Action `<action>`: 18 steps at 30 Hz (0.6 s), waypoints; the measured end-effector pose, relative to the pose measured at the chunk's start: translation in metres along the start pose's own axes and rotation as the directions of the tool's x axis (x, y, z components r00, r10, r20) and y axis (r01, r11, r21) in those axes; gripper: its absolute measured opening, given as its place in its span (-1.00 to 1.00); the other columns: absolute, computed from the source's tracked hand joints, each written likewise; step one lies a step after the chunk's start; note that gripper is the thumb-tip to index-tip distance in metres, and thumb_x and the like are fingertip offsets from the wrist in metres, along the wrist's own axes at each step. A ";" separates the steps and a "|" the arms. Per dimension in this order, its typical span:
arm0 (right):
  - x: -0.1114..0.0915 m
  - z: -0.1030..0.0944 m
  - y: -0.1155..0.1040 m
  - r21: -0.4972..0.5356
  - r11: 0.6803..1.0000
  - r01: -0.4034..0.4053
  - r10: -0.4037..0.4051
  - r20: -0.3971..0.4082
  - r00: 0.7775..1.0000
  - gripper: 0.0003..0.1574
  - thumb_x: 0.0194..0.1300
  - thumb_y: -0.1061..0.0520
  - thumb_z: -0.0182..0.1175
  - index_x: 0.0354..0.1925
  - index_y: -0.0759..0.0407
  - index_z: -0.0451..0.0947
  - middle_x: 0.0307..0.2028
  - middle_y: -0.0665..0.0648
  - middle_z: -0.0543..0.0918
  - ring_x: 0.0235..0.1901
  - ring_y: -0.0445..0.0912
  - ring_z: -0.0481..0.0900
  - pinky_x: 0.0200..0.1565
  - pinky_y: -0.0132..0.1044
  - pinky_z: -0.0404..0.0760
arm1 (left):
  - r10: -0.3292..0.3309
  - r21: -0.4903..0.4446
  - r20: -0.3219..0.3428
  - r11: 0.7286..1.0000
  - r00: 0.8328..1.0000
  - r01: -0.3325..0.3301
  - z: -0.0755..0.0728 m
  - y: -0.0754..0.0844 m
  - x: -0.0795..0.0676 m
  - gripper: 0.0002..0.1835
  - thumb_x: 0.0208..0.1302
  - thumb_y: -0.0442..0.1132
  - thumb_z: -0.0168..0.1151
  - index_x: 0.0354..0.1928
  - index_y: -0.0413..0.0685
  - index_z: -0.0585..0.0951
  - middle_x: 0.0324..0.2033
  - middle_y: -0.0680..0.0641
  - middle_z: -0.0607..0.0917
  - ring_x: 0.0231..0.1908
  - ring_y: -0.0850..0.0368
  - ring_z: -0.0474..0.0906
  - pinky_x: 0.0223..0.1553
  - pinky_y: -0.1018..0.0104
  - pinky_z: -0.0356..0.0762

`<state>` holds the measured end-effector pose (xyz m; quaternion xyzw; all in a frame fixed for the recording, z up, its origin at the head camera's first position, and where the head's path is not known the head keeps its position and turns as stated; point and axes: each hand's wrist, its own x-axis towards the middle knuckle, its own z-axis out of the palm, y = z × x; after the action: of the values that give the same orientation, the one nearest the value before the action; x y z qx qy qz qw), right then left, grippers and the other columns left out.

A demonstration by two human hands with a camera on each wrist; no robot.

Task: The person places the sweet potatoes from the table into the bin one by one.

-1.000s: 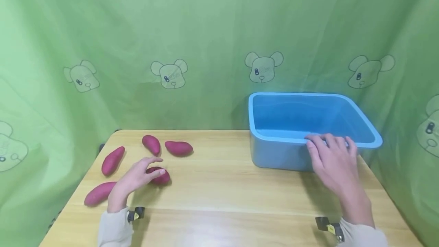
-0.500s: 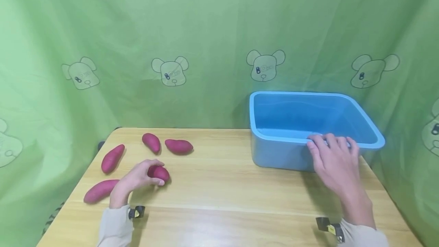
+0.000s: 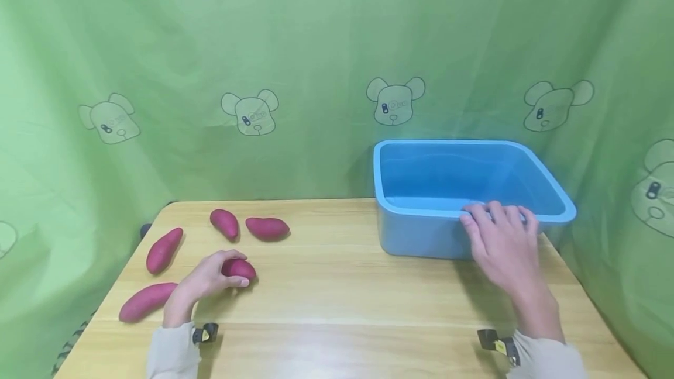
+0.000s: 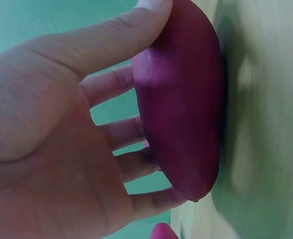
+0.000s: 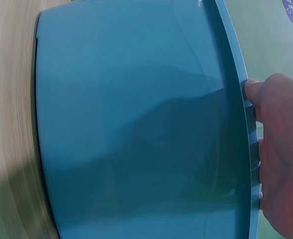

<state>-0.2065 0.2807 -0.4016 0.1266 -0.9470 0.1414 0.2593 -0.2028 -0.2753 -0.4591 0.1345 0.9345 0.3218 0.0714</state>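
Observation:
My left hand grips a purple-red sweet potato on the left part of the table. In the left wrist view the thumb lies on the near side of this sweet potato and the fingers reach behind it, close over the tabletop. At the right, my right hand holds the front rim of a blue plastic bin, fingers hooked over the edge. The right wrist view shows the bin's outer wall with the thumb at the rim; the fingertips are hidden behind it.
Two sweet potatoes lie beyond the left hand. Another sweet potato is left of it, and one more lies beside the left wrist. A green curtain hangs behind the wooden table.
The left hand's thumb and fingers have come in around the sweet potato they were hovering over. The right hand stays on the bin's rim. The head view has shifted slightly.

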 end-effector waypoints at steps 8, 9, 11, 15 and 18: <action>-0.001 0.001 0.000 0.001 1.000 0.000 0.000 -0.011 1.000 -0.58 0.62 -0.07 -0.08 0.14 0.17 0.51 0.02 0.35 0.55 0.08 0.39 0.35 0.26 0.47 0.01 | 0.012 -0.022 0.001 1.000 1.000 -0.012 0.001 0.000 0.000 -0.44 0.15 -0.15 0.55 0.15 -0.26 0.62 0.07 -0.22 0.69 0.21 -0.36 0.50 0.28 -0.32 0.36; -0.001 0.002 0.001 0.001 1.000 0.000 0.000 -0.012 1.000 -0.57 0.62 -0.07 -0.08 0.14 0.18 0.51 0.02 0.36 0.55 0.08 0.39 0.35 0.26 0.48 0.00 | 0.018 -0.024 0.006 1.000 1.000 -0.018 0.001 0.000 0.000 -0.44 0.15 -0.16 0.55 0.15 -0.27 0.62 0.07 -0.22 0.69 0.21 -0.36 0.50 0.28 -0.32 0.36; -0.002 0.002 0.001 0.001 1.000 -0.001 0.001 -0.013 1.000 -0.57 0.62 -0.06 -0.09 0.14 0.18 0.51 0.02 0.36 0.55 0.08 0.39 0.35 0.26 0.48 0.00 | 0.025 -0.024 0.014 0.999 1.000 -0.024 0.001 -0.001 0.000 -0.44 0.13 -0.20 0.55 0.16 -0.27 0.62 0.07 -0.22 0.69 0.22 -0.36 0.49 0.29 -0.33 0.35; -0.002 0.003 0.002 0.007 1.000 0.001 -0.001 -0.019 1.000 -0.57 0.62 -0.06 -0.08 0.15 0.18 0.52 0.03 0.36 0.55 0.07 0.39 0.35 0.26 0.48 0.00 | 0.023 -0.017 0.011 1.000 1.000 -0.023 0.001 -0.003 0.000 -0.41 0.06 -0.32 0.57 0.18 -0.26 0.61 0.10 -0.23 0.68 0.25 -0.37 0.46 0.31 -0.34 0.31; -0.001 0.004 0.002 0.009 1.000 0.004 -0.003 -0.024 1.000 -0.57 0.62 -0.06 -0.08 0.15 0.18 0.52 0.03 0.36 0.55 0.07 0.38 0.35 0.27 0.48 0.00 | 0.021 -0.015 0.009 1.000 1.000 -0.021 0.001 -0.004 -0.001 -0.38 0.02 -0.39 0.56 0.19 -0.26 0.60 0.12 -0.25 0.67 0.26 -0.39 0.44 0.32 -0.35 0.29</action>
<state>-0.2078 0.2815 -0.4058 0.1278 -0.9429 0.1468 0.2702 -0.2027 -0.2785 -0.4623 0.1453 0.9303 0.3287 0.0731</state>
